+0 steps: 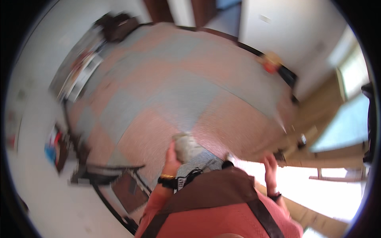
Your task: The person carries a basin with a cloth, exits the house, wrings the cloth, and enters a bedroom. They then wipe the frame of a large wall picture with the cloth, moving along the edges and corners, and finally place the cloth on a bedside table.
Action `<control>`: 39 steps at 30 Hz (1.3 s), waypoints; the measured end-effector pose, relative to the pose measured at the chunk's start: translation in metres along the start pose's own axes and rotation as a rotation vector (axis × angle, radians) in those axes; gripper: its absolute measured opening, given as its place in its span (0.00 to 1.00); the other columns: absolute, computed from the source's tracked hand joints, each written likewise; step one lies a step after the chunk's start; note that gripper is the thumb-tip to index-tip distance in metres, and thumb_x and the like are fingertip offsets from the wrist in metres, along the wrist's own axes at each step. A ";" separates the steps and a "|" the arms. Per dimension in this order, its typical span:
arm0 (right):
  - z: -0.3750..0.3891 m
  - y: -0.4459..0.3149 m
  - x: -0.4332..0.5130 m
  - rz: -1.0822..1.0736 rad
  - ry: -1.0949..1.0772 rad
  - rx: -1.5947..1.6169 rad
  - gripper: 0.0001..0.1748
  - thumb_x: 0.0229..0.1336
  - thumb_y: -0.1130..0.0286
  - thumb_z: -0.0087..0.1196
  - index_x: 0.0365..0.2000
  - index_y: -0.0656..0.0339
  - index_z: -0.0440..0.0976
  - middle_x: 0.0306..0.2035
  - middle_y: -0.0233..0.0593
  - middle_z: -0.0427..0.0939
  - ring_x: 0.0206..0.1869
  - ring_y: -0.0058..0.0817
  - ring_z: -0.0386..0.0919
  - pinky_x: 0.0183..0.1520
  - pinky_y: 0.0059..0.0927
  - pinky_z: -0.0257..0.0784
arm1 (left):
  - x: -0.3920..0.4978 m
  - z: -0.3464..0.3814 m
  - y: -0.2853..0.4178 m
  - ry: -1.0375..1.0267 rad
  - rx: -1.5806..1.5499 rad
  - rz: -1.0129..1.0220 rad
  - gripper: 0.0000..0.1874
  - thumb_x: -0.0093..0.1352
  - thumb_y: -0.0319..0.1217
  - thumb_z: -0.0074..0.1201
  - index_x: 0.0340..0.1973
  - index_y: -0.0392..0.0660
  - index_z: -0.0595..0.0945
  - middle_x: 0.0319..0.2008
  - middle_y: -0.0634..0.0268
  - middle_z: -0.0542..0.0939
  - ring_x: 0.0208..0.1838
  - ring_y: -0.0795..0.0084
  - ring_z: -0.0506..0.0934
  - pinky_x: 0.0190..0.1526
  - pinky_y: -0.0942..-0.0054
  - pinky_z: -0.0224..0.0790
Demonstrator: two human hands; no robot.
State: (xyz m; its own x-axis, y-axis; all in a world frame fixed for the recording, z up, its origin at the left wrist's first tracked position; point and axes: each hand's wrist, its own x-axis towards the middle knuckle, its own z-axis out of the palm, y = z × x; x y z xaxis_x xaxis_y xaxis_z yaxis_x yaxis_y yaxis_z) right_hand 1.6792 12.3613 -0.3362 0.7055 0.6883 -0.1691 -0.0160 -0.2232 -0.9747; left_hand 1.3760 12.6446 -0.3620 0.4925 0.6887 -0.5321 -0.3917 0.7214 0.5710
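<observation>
In the head view my left hand (172, 157) grips a crumpled pale cloth-like bundle (186, 147) in front of my brown apron (214, 189); blur leaves its exact kind uncertain. Out to the right, my right hand (270, 163) is raised with its fingers apart and nothing in it. A black cord (195, 172) lies by my left wrist, near the apron's upper edge. One shoe (229, 157) shows beyond the apron, over the tiled floor (184, 83).
Left are a black-framed stand (101, 175) and a white low shelf unit (83, 77). Dark bags (116, 26) lie at the far wall. A red and yellow object (271, 62) sits at the right wall, and a wooden surface with a pale blue top (339, 128) stands right.
</observation>
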 end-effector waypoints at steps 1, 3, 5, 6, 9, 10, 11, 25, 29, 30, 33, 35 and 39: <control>0.003 -0.007 0.017 -0.052 0.134 0.111 0.15 0.62 0.68 0.53 0.47 0.63 0.70 0.38 0.33 0.74 0.41 0.20 0.71 0.45 0.23 0.67 | 0.008 0.002 0.002 -0.007 -0.018 -0.027 0.28 0.73 0.50 0.35 0.56 0.40 0.72 0.54 0.59 0.75 0.55 0.62 0.75 0.55 0.59 0.70; 0.000 -0.008 0.050 0.055 0.323 0.328 0.33 0.61 0.64 0.55 0.61 0.65 0.57 0.49 0.41 0.72 0.50 0.27 0.73 0.49 0.25 0.67 | 0.024 0.008 0.008 -0.044 0.048 0.034 0.30 0.73 0.51 0.33 0.59 0.39 0.70 0.57 0.58 0.73 0.60 0.59 0.71 0.61 0.57 0.63; -0.010 -0.001 0.079 0.121 0.592 0.361 0.35 0.62 0.60 0.53 0.61 0.68 0.55 0.53 0.43 0.72 0.52 0.28 0.73 0.55 0.28 0.65 | 0.041 0.015 0.015 0.009 0.109 0.032 0.30 0.73 0.50 0.32 0.59 0.40 0.69 0.59 0.57 0.71 0.62 0.58 0.69 0.63 0.55 0.61; -0.015 0.003 0.091 0.124 0.702 0.444 0.34 0.62 0.58 0.53 0.60 0.68 0.56 0.55 0.45 0.71 0.53 0.31 0.72 0.55 0.28 0.65 | 0.051 0.019 0.020 0.044 0.124 0.013 0.30 0.73 0.50 0.32 0.59 0.40 0.69 0.59 0.57 0.72 0.61 0.58 0.69 0.63 0.56 0.60; -0.035 0.017 0.125 0.098 0.791 0.756 0.35 0.61 0.54 0.53 0.60 0.67 0.57 0.56 0.48 0.69 0.55 0.33 0.71 0.54 0.30 0.67 | 0.079 0.031 0.038 0.069 0.154 0.021 0.30 0.74 0.51 0.32 0.59 0.39 0.69 0.59 0.58 0.72 0.61 0.58 0.69 0.63 0.57 0.60; -0.048 0.021 0.126 0.109 0.902 0.846 0.35 0.61 0.53 0.53 0.59 0.67 0.58 0.57 0.48 0.68 0.55 0.34 0.70 0.54 0.31 0.67 | 0.087 0.034 0.043 0.007 0.189 0.053 0.30 0.74 0.51 0.32 0.59 0.39 0.69 0.59 0.58 0.71 0.61 0.58 0.69 0.63 0.57 0.60; -0.058 0.025 0.131 0.098 0.950 0.913 0.35 0.61 0.51 0.53 0.58 0.67 0.59 0.57 0.49 0.68 0.56 0.35 0.70 0.53 0.32 0.67 | 0.093 0.036 0.046 0.069 0.149 0.002 0.30 0.74 0.51 0.32 0.59 0.40 0.69 0.59 0.58 0.71 0.61 0.58 0.69 0.63 0.57 0.60; -0.204 0.071 0.087 -0.133 1.285 1.326 0.15 0.60 0.56 0.48 0.25 0.55 0.69 0.18 0.33 0.75 0.20 0.26 0.73 0.30 0.32 0.69 | 0.115 0.073 0.040 0.085 0.148 -0.007 0.30 0.73 0.51 0.35 0.59 0.40 0.70 0.58 0.59 0.72 0.61 0.59 0.70 0.62 0.59 0.61; -0.223 0.069 0.070 -0.121 1.267 1.250 0.20 0.59 0.53 0.48 0.19 0.56 0.67 0.15 0.31 0.71 0.16 0.24 0.68 0.26 0.27 0.67 | 0.117 0.068 0.039 0.047 0.109 -0.002 0.31 0.73 0.52 0.36 0.59 0.40 0.70 0.58 0.59 0.72 0.61 0.59 0.70 0.61 0.58 0.62; -0.226 0.070 0.065 -0.107 1.318 1.245 0.21 0.59 0.53 0.48 0.19 0.57 0.67 0.15 0.32 0.70 0.16 0.24 0.67 0.25 0.26 0.67 | 0.118 0.066 0.038 0.074 0.098 -0.004 0.31 0.73 0.52 0.36 0.59 0.40 0.70 0.59 0.59 0.72 0.61 0.59 0.70 0.61 0.58 0.62; -0.239 0.073 0.054 -0.088 1.331 1.220 0.22 0.60 0.52 0.47 0.18 0.57 0.65 0.14 0.32 0.67 0.15 0.24 0.65 0.23 0.25 0.65 | 0.119 0.060 0.036 0.050 0.064 -0.013 0.31 0.72 0.53 0.35 0.58 0.41 0.71 0.58 0.59 0.72 0.61 0.59 0.70 0.61 0.57 0.62; -0.246 0.076 0.046 -0.124 1.329 1.172 0.21 0.59 0.51 0.47 0.19 0.56 0.65 0.15 0.32 0.68 0.16 0.24 0.64 0.23 0.27 0.64 | 0.119 0.058 0.035 0.046 0.055 -0.005 0.31 0.72 0.53 0.35 0.58 0.41 0.71 0.58 0.59 0.72 0.61 0.59 0.70 0.62 0.57 0.62; -0.254 0.079 0.029 -0.195 1.300 1.203 0.20 0.58 0.52 0.50 0.20 0.54 0.63 0.15 0.30 0.63 0.17 0.22 0.60 0.23 0.27 0.61 | 0.119 0.055 0.032 0.128 0.046 0.011 0.31 0.73 0.53 0.33 0.58 0.41 0.71 0.57 0.59 0.73 0.60 0.59 0.71 0.61 0.57 0.63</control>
State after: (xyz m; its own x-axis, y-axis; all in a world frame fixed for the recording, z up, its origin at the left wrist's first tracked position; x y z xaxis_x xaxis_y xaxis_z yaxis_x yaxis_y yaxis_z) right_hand 1.8785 12.1888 -0.3805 0.8023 -0.4276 -0.4164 0.0894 0.7759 -0.6246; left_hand 1.4650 12.7454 -0.3722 0.3841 0.7021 -0.5996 -0.3589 0.7119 0.6037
